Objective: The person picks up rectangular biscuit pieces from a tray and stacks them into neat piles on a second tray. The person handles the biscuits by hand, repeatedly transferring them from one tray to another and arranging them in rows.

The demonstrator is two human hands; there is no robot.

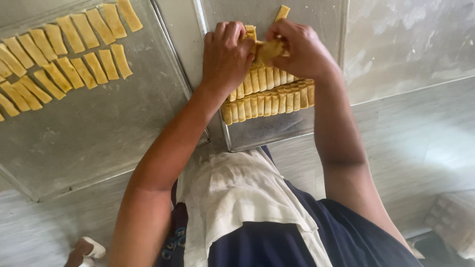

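Note:
My left hand (225, 54) and my right hand (303, 49) meet over a metal tray (267, 133) in front of me. Together they pinch one tan dough piece (270, 49) between their fingertips. Under the hands lie rows of rolled dough sticks (269, 101), packed side by side along the tray's near part. One more dough stick (282, 12) lies just beyond my right hand. My left hand hides part of the rows.
A second metal tray (99, 133) on the left carries several flat dough strips (64, 54) in two slanted rows. Both trays rest on a grey metal table (415, 123). A white apron (237, 198) hangs over my dark clothes. A pale crate (452, 222) sits at the lower right.

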